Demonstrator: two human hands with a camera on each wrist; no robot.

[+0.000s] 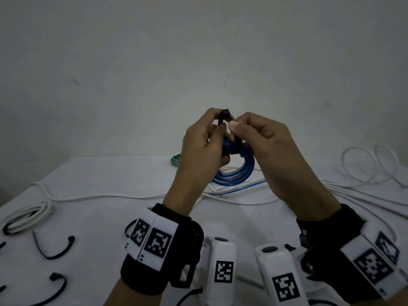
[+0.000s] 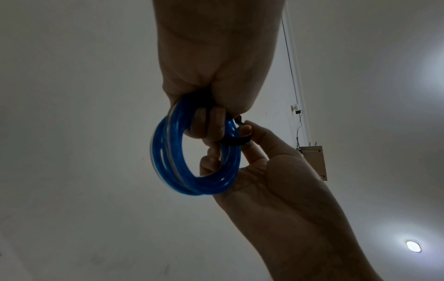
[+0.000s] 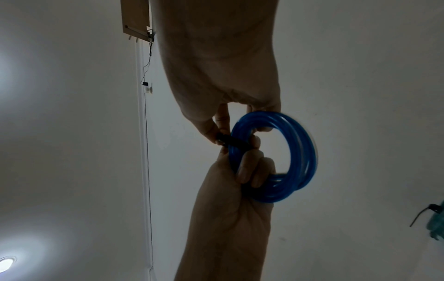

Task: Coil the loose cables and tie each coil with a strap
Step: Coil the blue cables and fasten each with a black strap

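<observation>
Strapping step in hand. My left hand (image 1: 203, 140) curls round the blue cable coil (image 1: 237, 171), held up above the table (image 1: 99, 208). My right hand (image 1: 265, 140) pinches the black strap (image 1: 225, 117) wrapped over the coil. Judged next: feed tail through head, pull snug.

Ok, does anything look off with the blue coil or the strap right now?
Nothing stands out. The blue cable coil hangs in neat loops from both hands, left hand and right hand, with the black strap wrapped around it, intact.
</observation>
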